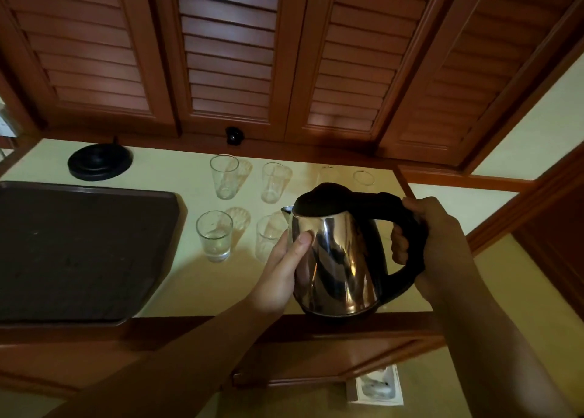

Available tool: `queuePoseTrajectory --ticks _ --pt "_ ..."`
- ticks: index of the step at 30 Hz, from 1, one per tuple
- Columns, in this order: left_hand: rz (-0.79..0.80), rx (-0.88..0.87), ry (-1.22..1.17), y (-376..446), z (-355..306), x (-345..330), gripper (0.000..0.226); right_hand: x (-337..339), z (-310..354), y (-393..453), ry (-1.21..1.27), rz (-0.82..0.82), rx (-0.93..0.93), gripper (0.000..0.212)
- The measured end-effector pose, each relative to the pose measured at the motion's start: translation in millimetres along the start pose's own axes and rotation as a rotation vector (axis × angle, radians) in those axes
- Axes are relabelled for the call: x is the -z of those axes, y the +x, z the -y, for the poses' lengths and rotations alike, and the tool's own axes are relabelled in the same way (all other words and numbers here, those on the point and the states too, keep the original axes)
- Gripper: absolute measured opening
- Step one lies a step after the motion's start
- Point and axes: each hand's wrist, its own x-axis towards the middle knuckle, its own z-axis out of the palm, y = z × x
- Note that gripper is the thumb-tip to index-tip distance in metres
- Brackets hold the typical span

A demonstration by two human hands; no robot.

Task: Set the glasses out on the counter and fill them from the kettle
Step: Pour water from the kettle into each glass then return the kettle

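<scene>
A polished stainless-steel electric kettle [338,259], conical in body with a black plastic lid and a thick black loop handle, is upright over the front edge of the pale cream counter [196,285]; whether its base touches the surface cannot be told. The right hand [433,243] wraps the handle, fingers curled fully round it. The left hand [284,269] cups the mirror-bright side, thumb pressed flat on the metal, fingers hidden behind the body. Clear tapered glasses stand beyond the spout: a front-left glass [215,236], a back-left glass [224,176], a back-middle glass [274,182], another [267,237] partly behind the kettle, and two faint rims at the back right. A dark, matt rectangular tray [79,253] lies at the left, with the round black kettle base [99,161] behind it. Louvred wooden shutters [227,54] rise above the counter.
</scene>
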Motion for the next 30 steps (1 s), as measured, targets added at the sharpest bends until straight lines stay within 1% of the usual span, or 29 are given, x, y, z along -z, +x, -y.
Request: queuePoseTrajectory --ticks 2,4,5,6,9,10,12,18,25,30 --pt "0.006 0.026 -0.022 -1 3 -3 0.1 1 5 1 -0.036 0.022 -0.023 0.039" --pt "0.011 0.054 -0.032 -2 4 -5 0.102 0 9 2 -0.07 0.042 -0.037 0.043" --pt "0.006 0.066 -0.032 -2 5 -5 0.099 0 11 2 -0.082 0.049 -0.036 0.044" --pt "-0.003 0.074 -0.034 -2 6 -6 0.091 -1 12 3 -0.094 0.056 -0.032 0.043" --pt "-0.033 0.073 -0.071 -4 7 -6 0.052 -5 15 4 -0.131 0.071 -0.023 0.042" --pt "-0.035 0.076 -0.09 -4 6 -7 0.045 -6 16 4 -0.147 0.073 -0.025 0.042" --pt "-0.047 0.088 -0.123 -6 6 -6 0.04 -8 16 4 -0.172 0.074 -0.027 0.042" --pt "-0.08 0.14 -0.186 -8 12 -3 0.045 -13 16 3 -0.195 0.071 -0.028 0.041" --pt "-0.095 0.173 -0.153 -8 11 -2 0.05 -14 16 3 -0.215 0.079 -0.024 0.041" --pt "-0.07 0.176 -0.156 -8 10 -2 0.048 -13 18 2 -0.206 0.078 -0.027 0.041"
